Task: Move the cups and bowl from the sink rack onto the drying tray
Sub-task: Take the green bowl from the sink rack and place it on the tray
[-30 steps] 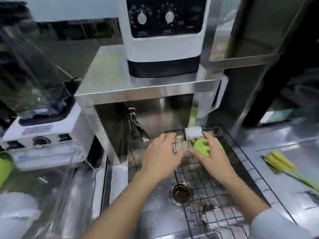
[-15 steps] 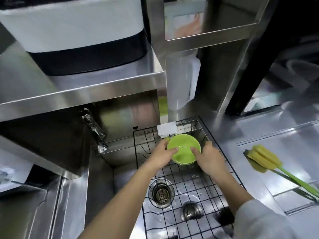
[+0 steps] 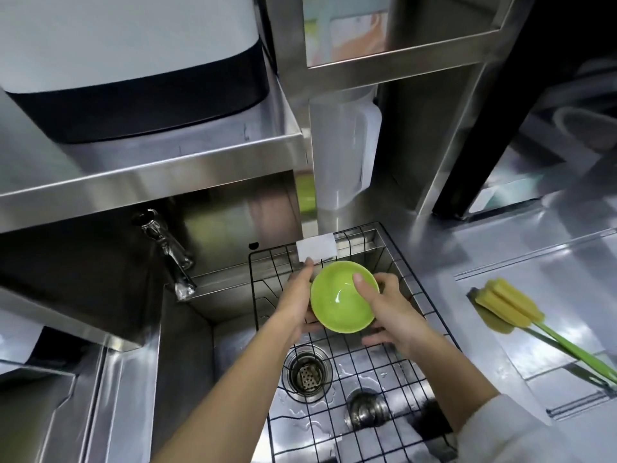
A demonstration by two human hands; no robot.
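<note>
Head view: green bowl (image 3: pixel 344 300) held over wire sink rack (image 3: pixel 384 372), far end. Left hand (image 3: pixel 298 304) grip clamped on left rim; right hand (image 3: pixel 389 310) grip clamped on right rim, thumb inside. Likely wet, glazed, slippery, breakable; light. Best hold: opposite rim edges.

Steel counter (image 3: pixel 434 248) with a sunken sink (image 3: pixel 187 345). A black wire rack (image 3: pixel 337 372) spans the sink's right part, above the drain strainer (image 3: pixel 306 374); a white sponge (image 3: pixel 316 247) rests on the rack's far edge. Right of the sink, a yellow brush (image 3: pixel 507 310) with a green handle lies on the counter. A translucent jug (image 3: pixel 344 155) stands behind the sink.
</note>
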